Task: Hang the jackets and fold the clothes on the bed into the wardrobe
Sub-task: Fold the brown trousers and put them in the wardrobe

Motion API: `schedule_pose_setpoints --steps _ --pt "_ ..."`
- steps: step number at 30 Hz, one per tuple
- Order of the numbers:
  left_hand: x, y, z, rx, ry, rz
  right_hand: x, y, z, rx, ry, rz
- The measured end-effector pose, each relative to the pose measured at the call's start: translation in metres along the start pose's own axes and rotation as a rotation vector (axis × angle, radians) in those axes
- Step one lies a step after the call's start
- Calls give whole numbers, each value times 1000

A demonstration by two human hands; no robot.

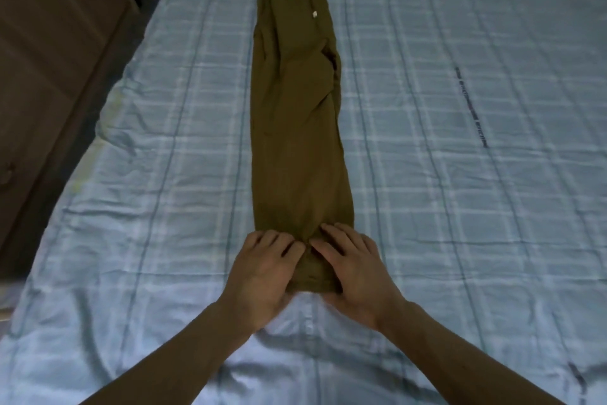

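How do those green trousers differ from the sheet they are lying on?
The trousers are plain olive; the sheet is pale blue with a check. The trousers are a narrow, folded strip; the sheet spreads far wider. The trousers lie fairly smooth; the sheet is wrinkled. Both are soft cloth lying flat.

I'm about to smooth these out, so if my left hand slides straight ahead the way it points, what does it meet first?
Only the trousers: your left hand lies on their near end, and the leg ahead looks free of anything, with sheet beyond, as far as shows.
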State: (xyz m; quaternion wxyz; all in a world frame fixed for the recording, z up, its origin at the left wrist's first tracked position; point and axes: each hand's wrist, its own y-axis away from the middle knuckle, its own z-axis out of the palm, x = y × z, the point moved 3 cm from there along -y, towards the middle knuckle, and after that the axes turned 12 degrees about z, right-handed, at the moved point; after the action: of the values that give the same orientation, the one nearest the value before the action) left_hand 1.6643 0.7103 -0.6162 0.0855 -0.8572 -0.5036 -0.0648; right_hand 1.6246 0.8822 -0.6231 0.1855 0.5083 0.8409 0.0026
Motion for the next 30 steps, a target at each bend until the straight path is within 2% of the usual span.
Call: schedule_pose_setpoints --steps 3,5,8,10,11,15,17,20,23,25,28,30 --pt "-15 -6 -9 190 96 -45 -3 -4 -6 173 -96 -33" --pt "-21 -5 -17 283 181 -137 -3 -9 -16 214 -185 -1" --pt "-24 -4 -30 398 416 -437 -1 -14 -30 183 -313 54" --pt "-24 -1 -24 403 657 -681 -1 -15 -36 151 -350 54" --pt "-22 2 -19 383 719 -745 -2 -14 -37 134 -354 49" --pt "-4 9 -5 241 669 -715 -5 -10 -34 117 -399 81" --pt "5 5 -6 363 843 -791 -4 -8 -33 161 -458 133" --pt "15 -1 -11 679 1256 -1009 -4 -7 -36 211 -603 231" --pt "14 1 -5 826 1352 -1159 -5 -13 -47 261 -734 303" --pt "14 -1 -5 795 1362 -1137 -8 -18 -56 284 -747 288" --pt "18 -4 -5 619 1327 -1052 -11 -24 -63 285 -735 246" --pt "20 -4 -3 452 1121 -955 -11 -25 -65 286 -719 235"
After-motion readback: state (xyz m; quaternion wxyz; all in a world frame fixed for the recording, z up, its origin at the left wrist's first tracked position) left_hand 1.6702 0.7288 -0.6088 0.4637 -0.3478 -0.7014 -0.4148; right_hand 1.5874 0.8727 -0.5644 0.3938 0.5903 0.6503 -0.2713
